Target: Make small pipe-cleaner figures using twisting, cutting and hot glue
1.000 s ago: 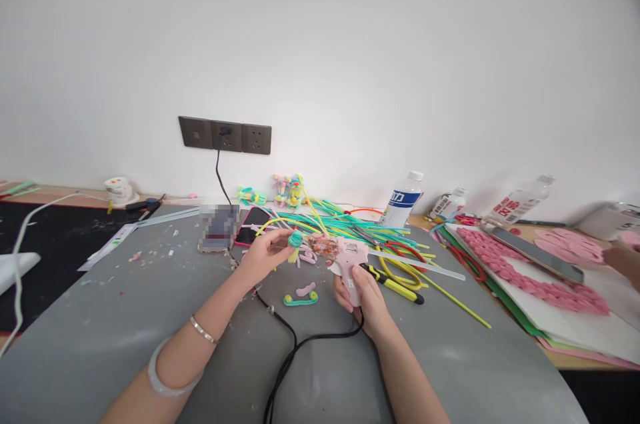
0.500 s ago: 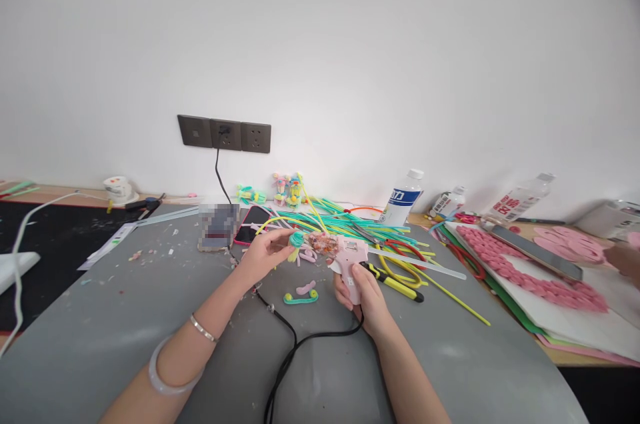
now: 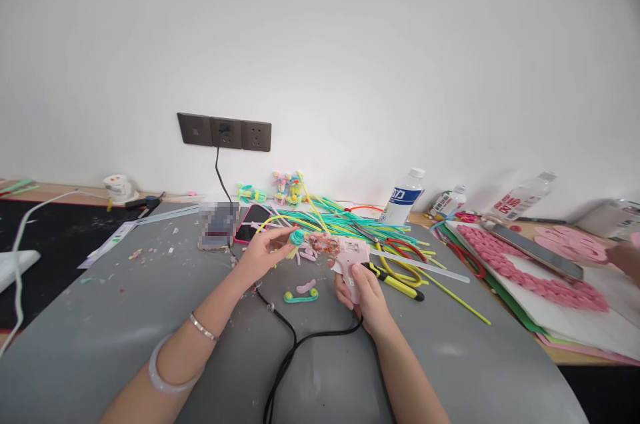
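My left hand (image 3: pixel 265 253) pinches a small teal and yellow pipe-cleaner piece (image 3: pixel 297 238) between thumb and fingers. Wrapped round the handle of a pink glue gun (image 3: pixel 353 253) is my right hand (image 3: pixel 364 291). The gun's nozzle end, crusted with coloured bits, points left and lies close beside the teal piece; whether they touch I cannot tell. A clear glue stick (image 3: pixel 425 265) sticks out of the gun's back. Below the nozzle, a teal strip with yellow ends (image 3: pixel 301 297) and a small lilac piece (image 3: pixel 306 287) rest on the grey mat (image 3: pixel 200 317).
Behind the gun lie many pipe cleaners (image 3: pixel 340 217), yellow-handled pliers (image 3: pixel 400 283) and scissors. Finished figures (image 3: pixel 287 189) and a bottle (image 3: pixel 403 197) stand by the wall. A black cord (image 3: pixel 285 371) crosses the mat. Another person's hand (image 3: pixel 625 261) is at the right edge.
The teal piece has turned slightly in my left fingers, and less of its yellow part shows. The glue gun has shifted very slightly to the right.
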`<state>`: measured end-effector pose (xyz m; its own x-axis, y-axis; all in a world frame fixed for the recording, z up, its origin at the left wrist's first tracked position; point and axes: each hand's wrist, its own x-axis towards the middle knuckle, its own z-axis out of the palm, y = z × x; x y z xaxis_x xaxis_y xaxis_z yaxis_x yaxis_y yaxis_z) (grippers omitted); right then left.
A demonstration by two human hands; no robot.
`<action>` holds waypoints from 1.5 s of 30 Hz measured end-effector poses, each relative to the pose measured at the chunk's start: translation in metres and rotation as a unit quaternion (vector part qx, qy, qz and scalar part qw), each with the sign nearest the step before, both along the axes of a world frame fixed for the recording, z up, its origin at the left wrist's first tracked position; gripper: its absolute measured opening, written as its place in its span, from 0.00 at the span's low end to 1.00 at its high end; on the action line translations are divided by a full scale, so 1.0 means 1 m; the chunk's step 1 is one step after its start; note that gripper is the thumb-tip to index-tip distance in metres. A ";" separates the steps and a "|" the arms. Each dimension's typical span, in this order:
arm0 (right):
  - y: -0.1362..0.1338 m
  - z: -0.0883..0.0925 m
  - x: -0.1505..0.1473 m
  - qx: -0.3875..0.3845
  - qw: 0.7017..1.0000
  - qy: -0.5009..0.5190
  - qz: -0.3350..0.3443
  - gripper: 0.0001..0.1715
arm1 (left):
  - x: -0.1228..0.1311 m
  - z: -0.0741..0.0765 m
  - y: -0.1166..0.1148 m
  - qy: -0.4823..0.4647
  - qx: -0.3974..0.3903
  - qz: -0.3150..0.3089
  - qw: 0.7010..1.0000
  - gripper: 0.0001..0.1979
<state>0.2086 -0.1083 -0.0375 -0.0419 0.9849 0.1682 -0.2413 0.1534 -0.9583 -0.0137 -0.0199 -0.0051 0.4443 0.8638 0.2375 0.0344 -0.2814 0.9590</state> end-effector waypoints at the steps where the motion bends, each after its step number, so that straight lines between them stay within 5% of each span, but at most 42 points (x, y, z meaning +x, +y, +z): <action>1: 0.000 -0.001 0.000 0.001 1.000 -0.001 0.000 0.29 | 0.000 0.001 0.000 0.000 0.000 0.000 1.000 0.24; 45: 0.001 -0.002 0.001 0.003 1.000 -0.009 -0.018 0.28 | -0.002 0.007 -0.002 0.010 0.021 -0.003 1.000 0.21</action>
